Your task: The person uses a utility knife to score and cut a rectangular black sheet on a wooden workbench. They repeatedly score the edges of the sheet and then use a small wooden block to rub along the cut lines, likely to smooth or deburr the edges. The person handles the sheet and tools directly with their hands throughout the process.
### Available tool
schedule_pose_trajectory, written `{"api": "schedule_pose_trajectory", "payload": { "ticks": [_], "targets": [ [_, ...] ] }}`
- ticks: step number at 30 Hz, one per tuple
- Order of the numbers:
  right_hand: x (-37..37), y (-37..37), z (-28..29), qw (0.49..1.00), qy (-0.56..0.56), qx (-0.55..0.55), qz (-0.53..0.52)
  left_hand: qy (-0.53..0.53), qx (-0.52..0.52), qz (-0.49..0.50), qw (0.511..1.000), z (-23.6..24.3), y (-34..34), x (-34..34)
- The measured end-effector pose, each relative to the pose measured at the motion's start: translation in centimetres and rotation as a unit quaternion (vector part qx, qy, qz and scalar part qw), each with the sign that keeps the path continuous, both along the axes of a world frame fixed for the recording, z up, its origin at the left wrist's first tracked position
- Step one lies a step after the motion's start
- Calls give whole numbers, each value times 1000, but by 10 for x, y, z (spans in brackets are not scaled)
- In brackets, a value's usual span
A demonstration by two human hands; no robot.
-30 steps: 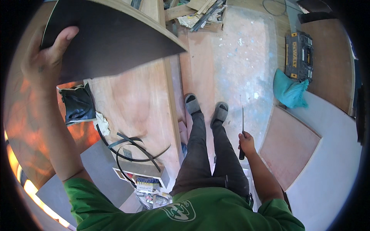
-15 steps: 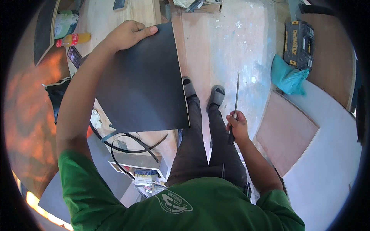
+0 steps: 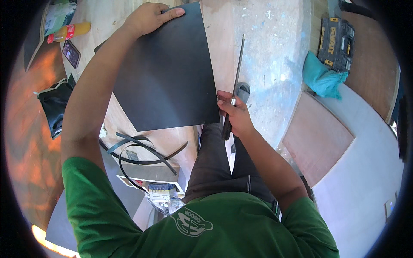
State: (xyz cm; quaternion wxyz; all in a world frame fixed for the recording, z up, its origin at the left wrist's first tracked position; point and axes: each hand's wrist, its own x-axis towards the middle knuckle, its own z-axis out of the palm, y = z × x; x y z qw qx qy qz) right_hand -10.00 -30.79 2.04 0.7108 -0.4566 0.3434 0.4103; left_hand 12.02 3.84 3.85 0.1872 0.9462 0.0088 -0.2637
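My left hand [image 3: 148, 19] grips the far edge of a flat black panel [image 3: 167, 73], its thumb lying on the dark face. The panel is held over the pale work surface, and my left forearm crosses its left side. At the panel's near right edge, my right hand [image 3: 237, 115] is closed round a long, thin metal tool with a black handle [image 3: 227, 127]. Its narrow shaft points away from me; I cannot tell whether it is a file or a screwdriver. The right fingertips are at the panel's edge, perhaps touching it.
Black edging strips [image 3: 148, 152] curl on the pale work surface [image 3: 124, 122]. Farther left are a bottle of orange drink [image 3: 71, 32], a phone [image 3: 71, 54] and a black pouch [image 3: 55, 107]. To the right lie a teal sack [image 3: 322, 75], a black tool case [image 3: 337, 43] and a brownish board [image 3: 316, 137].
My right hand has brought the tool leftward and up to the panel's right edge. My left hand and the panel have shifted slightly farther away and to the right.
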Motion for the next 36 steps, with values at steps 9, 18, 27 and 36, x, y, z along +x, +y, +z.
{"api": "schedule_pose_trajectory", "payload": {
  "ticks": [9,18,27,36],
  "targets": [
    [7,9,-4,999,23,13,-33,-294,122,-75,945,-13,-1,-46],
    [0,27,-2,982,-116,-147,36,-356,116,94,923,-45,-4,-112],
    [18,31,6,918,-222,-279,171,-352,118,113,922,-50,-6,-110],
    [40,33,-7,848,-366,-315,219,-349,110,127,922,-53,-5,-110]
  ]
}}
